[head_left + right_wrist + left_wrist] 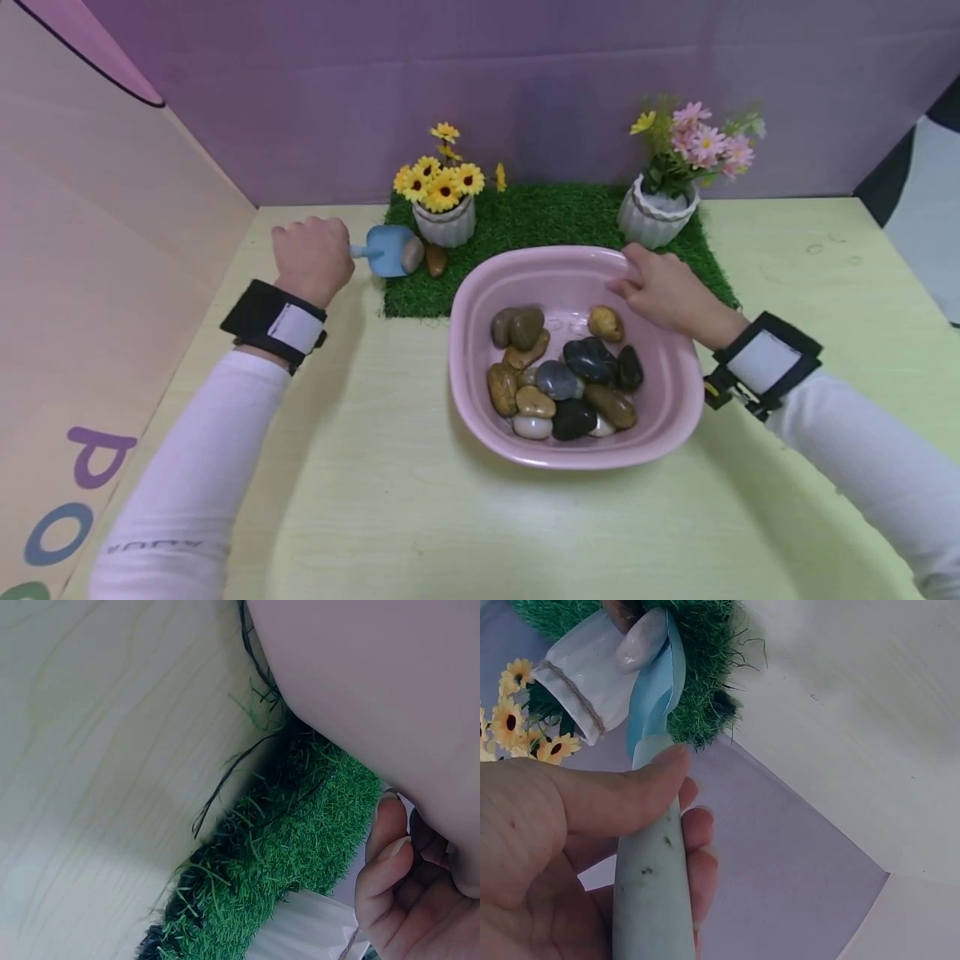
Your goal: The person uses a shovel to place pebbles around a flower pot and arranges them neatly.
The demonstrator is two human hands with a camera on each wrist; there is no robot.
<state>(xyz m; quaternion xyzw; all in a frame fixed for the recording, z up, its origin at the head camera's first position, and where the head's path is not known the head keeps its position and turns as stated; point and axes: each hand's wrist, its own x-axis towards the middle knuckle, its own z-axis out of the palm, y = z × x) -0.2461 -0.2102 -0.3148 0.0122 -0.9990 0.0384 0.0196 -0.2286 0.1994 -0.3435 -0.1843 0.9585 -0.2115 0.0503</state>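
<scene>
My left hand (313,257) grips the pale handle of a small blue shovel (385,250); a greyish stone (412,254) lies on its blade. In the left wrist view, thumb and fingers wrap the handle (654,877), the stone (643,640) at the blade's far end. Beside the blade a brown stone (436,260) lies on the green turf mat (555,208). My right hand (667,292) holds the back right rim of a pink basin (480,417), which contains several brown, black, grey and white stones. In the right wrist view the fingers (384,877) curl at the basin's edge (375,690).
A white pot with yellow flowers (446,223) stands on the mat behind the brown stone. Another white pot (654,215) with pink flowers stands at the mat's back right. A purple cloth (525,100) hangs behind the wooden table (360,500), and a printed panel rises at left.
</scene>
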